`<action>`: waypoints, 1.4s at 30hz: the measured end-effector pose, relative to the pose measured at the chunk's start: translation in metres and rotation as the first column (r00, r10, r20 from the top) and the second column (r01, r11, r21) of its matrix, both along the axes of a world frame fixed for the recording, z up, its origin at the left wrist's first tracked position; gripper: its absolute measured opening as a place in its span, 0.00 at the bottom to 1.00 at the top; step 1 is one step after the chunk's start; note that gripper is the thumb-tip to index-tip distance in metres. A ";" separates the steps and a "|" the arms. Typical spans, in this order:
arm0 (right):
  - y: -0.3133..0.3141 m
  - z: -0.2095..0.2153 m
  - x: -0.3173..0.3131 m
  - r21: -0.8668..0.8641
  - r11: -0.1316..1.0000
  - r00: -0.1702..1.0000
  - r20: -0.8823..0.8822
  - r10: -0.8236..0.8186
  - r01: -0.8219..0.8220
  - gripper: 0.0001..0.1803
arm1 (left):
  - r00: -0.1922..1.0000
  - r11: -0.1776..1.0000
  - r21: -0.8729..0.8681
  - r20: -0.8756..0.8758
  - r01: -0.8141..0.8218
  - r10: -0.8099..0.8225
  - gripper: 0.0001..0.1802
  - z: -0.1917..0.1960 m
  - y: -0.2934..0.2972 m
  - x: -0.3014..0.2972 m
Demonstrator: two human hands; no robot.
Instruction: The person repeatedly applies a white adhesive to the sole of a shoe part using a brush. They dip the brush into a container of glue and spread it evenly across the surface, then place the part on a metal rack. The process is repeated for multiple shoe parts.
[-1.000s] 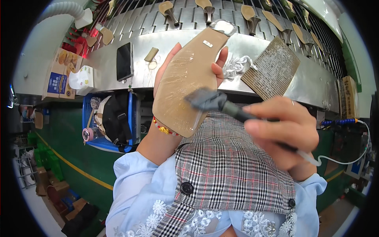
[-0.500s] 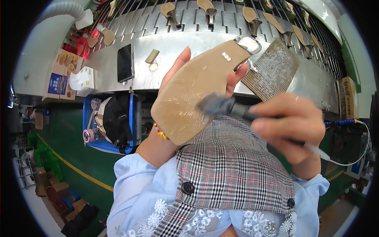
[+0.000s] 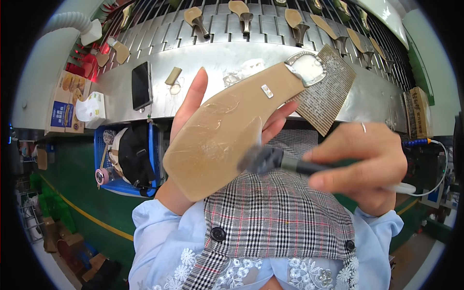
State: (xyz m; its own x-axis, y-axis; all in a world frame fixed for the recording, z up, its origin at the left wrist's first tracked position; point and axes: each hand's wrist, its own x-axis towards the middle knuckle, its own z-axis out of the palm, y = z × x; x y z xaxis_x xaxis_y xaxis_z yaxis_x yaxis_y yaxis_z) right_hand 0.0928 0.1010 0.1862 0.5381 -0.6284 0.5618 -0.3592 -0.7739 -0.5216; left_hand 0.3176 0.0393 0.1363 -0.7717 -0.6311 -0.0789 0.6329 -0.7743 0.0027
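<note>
My left hand [image 3: 282, 119] holds a tan shoe sole [image 3: 220, 130] from beneath, its thumb out at one side and fingertips at the other. The sole's face is up, with glossy, clear streaks over the wide part and a small metal piece near the narrow end. At that end is a silvery-rimmed white heel area [image 3: 307, 68]. In my right hand [image 3: 360, 162] is a brush [image 3: 270, 160] with a dark handle. Its blurred dark head is at the sole's lower right edge; whether it touches, I cannot tell.
Beyond, a metal bench [image 3: 193, 67] holds a phone [image 3: 141, 86], crumpled clear plastic [image 3: 244, 72] and a glue-spotted ribbed board [image 3: 333, 87]. Several heeled soles [image 3: 240, 12] lie on the slatted conveyor [image 3: 220, 36]. A blue basket [image 3: 159, 159] with a black bag hangs low left; cartons [image 3: 418, 113] stand at right.
The sole has come lower and to the left, showing more of its heel end. The brush has moved down towards the sole's lower edge, and my right hand is slightly lower.
</note>
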 end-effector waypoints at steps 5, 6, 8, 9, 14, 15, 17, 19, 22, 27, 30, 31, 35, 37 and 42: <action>0.001 0.007 -0.005 -0.019 1.000 0.999 -0.039 0.000 0.000 0.05 | 0.997 0.976 -0.203 0.029 0.081 -0.077 0.47 -0.008 -0.004 0.010; 0.003 0.006 -0.005 -0.020 1.000 0.998 -0.053 0.023 -0.024 0.05 | 0.995 0.975 -0.200 0.035 0.095 -0.090 0.48 -0.008 -0.004 0.012; 0.005 0.005 -0.006 -0.023 1.000 0.999 -0.039 -0.011 0.010 0.05 | 0.993 0.986 -0.154 0.103 0.065 -0.050 0.48 -0.008 -0.001 0.012; 0.004 0.006 -0.008 -0.051 0.996 0.997 -0.027 -0.070 0.069 0.05 | 0.986 0.993 -0.118 0.167 0.019 0.001 0.48 -0.004 0.001 0.010; 0.007 0.006 -0.012 -0.034 0.993 0.992 -0.039 -0.116 0.115 0.06 | 0.995 0.997 0.001 -0.062 0.082 -0.082 0.49 -0.003 0.000 0.016; 0.008 0.007 -0.013 -0.017 0.993 0.993 -0.031 -0.113 0.113 0.07 | 0.999 0.999 0.036 0.042 0.031 -0.033 0.49 0.001 0.002 0.016; 0.006 0.005 -0.016 -0.039 0.983 0.983 -0.007 -0.182 0.181 0.08 | 0.998 0.998 0.064 0.060 0.012 -0.016 0.49 0.001 0.003 0.018; 0.009 0.003 -0.018 -0.004 0.990 0.990 0.026 -0.140 0.140 0.09 | 0.990 0.995 0.059 -0.119 0.083 -0.075 0.49 -0.005 0.000 0.025; 0.008 0.002 -0.021 0.012 0.984 0.981 0.083 -0.178 0.177 0.10 | 0.999 0.997 -0.076 0.035 0.024 -0.022 0.52 -0.001 0.003 0.022; 0.000 0.003 -0.042 0.102 0.992 0.983 0.160 -0.087 0.071 0.11 | 1.000 1.000 0.017 -0.013 0.008 -0.008 0.48 0.002 0.004 0.025; -0.013 -0.007 -0.046 0.197 0.968 0.934 0.289 -0.211 0.157 0.14 | 0.968 0.984 -0.081 -0.181 0.161 -0.174 0.45 -0.011 -0.004 0.034; -0.017 -0.007 -0.045 0.311 0.945 0.941 0.279 -0.191 0.100 0.14 | 0.938 0.972 -0.102 -0.261 0.210 -0.230 0.44 -0.017 -0.007 0.040; -0.014 -0.014 -0.030 0.362 0.930 0.909 0.363 -0.203 0.063 0.13 | 0.985 0.925 -0.366 -0.093 0.104 -0.148 0.32 -0.040 -0.024 0.053; -0.009 -0.019 -0.016 0.354 0.933 0.874 0.431 -0.225 0.066 0.13 | 0.927 0.667 -0.742 0.291 0.063 0.236 0.32 -0.047 -0.021 0.054; 0.003 -0.023 0.025 0.036 0.956 0.911 0.295 -0.287 0.290 0.14 | 0.303 -0.043 -0.858 0.134 0.512 0.944 0.36 -0.054 -0.010 0.020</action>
State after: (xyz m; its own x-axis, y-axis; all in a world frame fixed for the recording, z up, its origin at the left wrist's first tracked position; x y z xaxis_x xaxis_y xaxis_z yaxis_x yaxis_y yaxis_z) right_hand 0.1182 0.1041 0.1630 0.1441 -0.7261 0.6724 -0.3991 -0.6644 -0.6319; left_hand 0.3380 0.0291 0.0823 -0.4931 -0.7272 0.4775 -0.2070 0.6312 0.7475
